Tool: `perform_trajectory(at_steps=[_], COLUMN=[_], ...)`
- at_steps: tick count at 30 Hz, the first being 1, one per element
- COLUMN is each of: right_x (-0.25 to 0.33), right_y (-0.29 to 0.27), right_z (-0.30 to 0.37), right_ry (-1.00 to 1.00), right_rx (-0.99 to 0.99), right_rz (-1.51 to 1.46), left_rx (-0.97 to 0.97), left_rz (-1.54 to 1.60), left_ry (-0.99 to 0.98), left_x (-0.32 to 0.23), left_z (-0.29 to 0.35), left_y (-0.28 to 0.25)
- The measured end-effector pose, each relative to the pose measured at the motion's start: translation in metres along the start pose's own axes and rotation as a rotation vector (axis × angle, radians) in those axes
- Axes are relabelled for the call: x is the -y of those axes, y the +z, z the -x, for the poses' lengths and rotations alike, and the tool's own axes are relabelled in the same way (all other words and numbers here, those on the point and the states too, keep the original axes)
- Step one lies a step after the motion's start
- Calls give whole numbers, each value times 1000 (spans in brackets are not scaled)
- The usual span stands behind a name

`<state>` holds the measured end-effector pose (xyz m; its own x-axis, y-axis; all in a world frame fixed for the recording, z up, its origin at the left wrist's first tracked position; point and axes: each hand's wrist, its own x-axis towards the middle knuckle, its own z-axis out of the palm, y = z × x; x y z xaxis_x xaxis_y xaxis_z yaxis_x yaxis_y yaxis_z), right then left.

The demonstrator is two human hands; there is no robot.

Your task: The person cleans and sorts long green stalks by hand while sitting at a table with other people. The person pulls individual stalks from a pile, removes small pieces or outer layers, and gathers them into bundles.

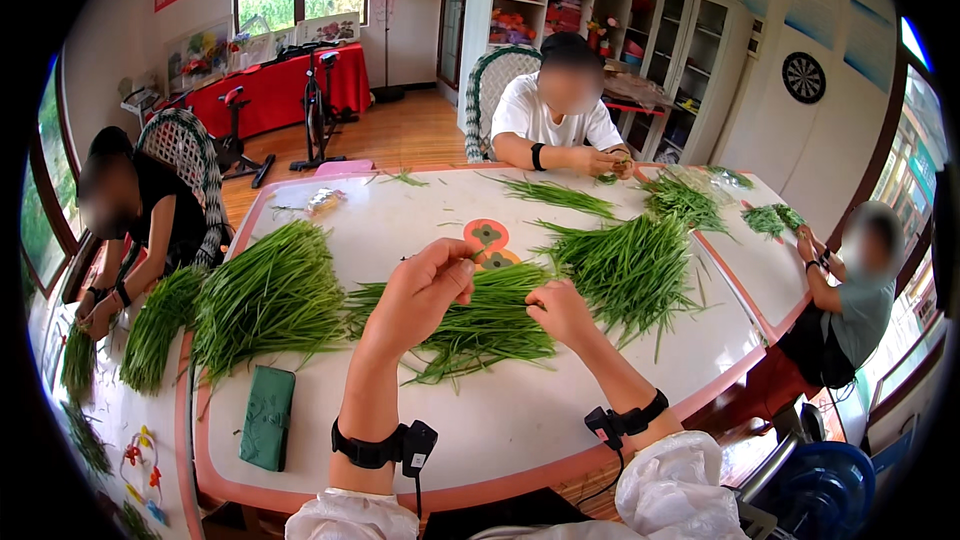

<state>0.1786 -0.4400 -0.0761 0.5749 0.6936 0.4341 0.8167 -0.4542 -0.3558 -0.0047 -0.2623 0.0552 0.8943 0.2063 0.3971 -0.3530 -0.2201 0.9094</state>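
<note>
My left hand [425, 285] is raised over the middle pile of garlic chives [490, 325], thumb and fingers pinched together. A small bit of green shows at its fingertips, like a chive blade. At the right side of this pile my right hand [562, 310] is closed, its fingertips pressed together by the leaves; what they hold, if anything, is too small to make out. A large chive heap [265, 300] lies to the left, and another chive heap [625, 270] lies right of my hands. Both wrists wear black straps with small boxes.
A green wallet-like case [267, 418] lies on the white table [500, 430] near my left forearm. Across from me a person in white [555, 110] handles greens. Other people work at the left [150, 200] and right [850, 290]. A blue fan [825, 485] stands at lower right.
</note>
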Motion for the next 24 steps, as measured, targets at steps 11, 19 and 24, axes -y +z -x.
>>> perform_trajectory(at_steps=[11,19,24], right_x=[66,129,133], right_y=[-71,-110,-108], right_z=[7,11,-3], right_ry=[241,91,69], right_rx=[177,-6,-81], right_rz=[-336,-554,-703], left_rx=[48,201,199], left_rz=[11,-62,134], left_ry=[-46,-137,-191], left_x=[6,22,18], left_z=[-1,-8,-7], left_y=[2,23,17])
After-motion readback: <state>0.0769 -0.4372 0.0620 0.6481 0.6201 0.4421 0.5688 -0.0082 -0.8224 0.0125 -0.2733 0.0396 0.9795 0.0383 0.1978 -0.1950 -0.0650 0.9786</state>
